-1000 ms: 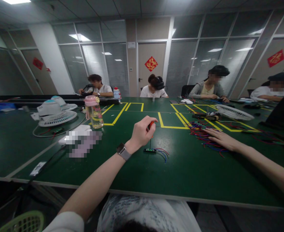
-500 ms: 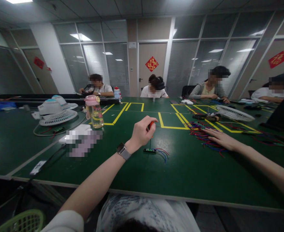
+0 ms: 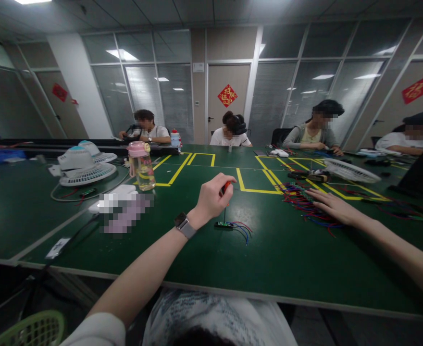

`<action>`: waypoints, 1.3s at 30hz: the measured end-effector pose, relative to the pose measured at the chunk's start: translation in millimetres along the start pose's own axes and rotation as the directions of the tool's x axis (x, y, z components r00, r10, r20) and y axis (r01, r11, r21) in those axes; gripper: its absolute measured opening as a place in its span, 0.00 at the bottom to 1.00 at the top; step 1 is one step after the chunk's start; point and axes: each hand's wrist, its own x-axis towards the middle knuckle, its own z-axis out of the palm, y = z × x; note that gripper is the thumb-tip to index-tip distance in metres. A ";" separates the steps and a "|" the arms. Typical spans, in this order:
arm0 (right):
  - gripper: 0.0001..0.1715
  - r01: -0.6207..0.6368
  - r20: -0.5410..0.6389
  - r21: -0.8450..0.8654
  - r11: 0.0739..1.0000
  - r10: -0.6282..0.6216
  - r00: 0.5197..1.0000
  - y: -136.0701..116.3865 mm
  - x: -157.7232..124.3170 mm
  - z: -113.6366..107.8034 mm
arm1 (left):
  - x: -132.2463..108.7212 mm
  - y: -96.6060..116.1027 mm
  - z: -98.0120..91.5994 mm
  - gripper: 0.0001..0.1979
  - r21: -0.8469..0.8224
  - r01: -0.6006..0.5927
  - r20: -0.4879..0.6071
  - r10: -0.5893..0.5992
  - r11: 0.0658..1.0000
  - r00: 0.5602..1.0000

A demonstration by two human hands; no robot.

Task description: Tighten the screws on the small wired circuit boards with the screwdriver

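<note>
My left hand [image 3: 213, 196], with a watch on its wrist, is closed around the red and orange handle of a screwdriver [image 3: 227, 187]. The dark shaft points straight down to a small green circuit board [image 3: 224, 225] lying on the green table [image 3: 197, 259]. Red and blue wires curve out from the board's right end. Over to the right, my right hand [image 3: 332, 205] lies with its fingers stretched out on the edge of a pile of circuit boards with red and blue wires [image 3: 300, 199]. It does not visibly grip anything.
A pink-lidded bottle [image 3: 141, 166] and white fan parts [image 3: 85, 168] stand to the left. Another fan grille [image 3: 352, 170] lies at the right. Yellow tape [image 3: 258, 191] marks the table. Several people sit along the far side. A green basket [image 3: 34, 331] is at the lower left.
The view has shifted very slightly. My left hand keeps its hold on the screwdriver above the board, and my right hand stays at the wire pile.
</note>
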 end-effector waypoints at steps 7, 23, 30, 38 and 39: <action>0.23 -0.092 -0.372 0.068 0.993 0.111 0.922 -58.7 14.7 -19.0 | -0.3 0.1 0.2 0.10 0.000 -0.007 -0.006 0.007 1.000 1.000; 0.14 0.406 -0.223 0.550 0.730 -0.339 0.914 -302.6 39.8 18.4 | 2.1 0.8 2.0 0.14 -0.111 0.032 -0.024 -0.035 0.993 0.999; 0.14 0.449 -0.245 0.583 0.677 -0.381 0.892 -297.6 40.4 28.6 | 8.3 -0.8 8.0 0.13 -0.561 0.288 0.088 -0.289 0.776 0.953; 0.14 0.385 -0.182 0.648 0.657 -0.357 0.916 -285.3 39.2 27.9 | 5.6 1.5 7.0 0.11 -0.450 0.224 0.035 -0.234 0.865 0.972; 0.15 0.383 -0.174 0.655 0.651 -0.364 0.915 -281.9 38.4 27.2 | 5.3 2.4 6.8 0.12 -0.452 0.217 0.045 -0.221 0.866 0.974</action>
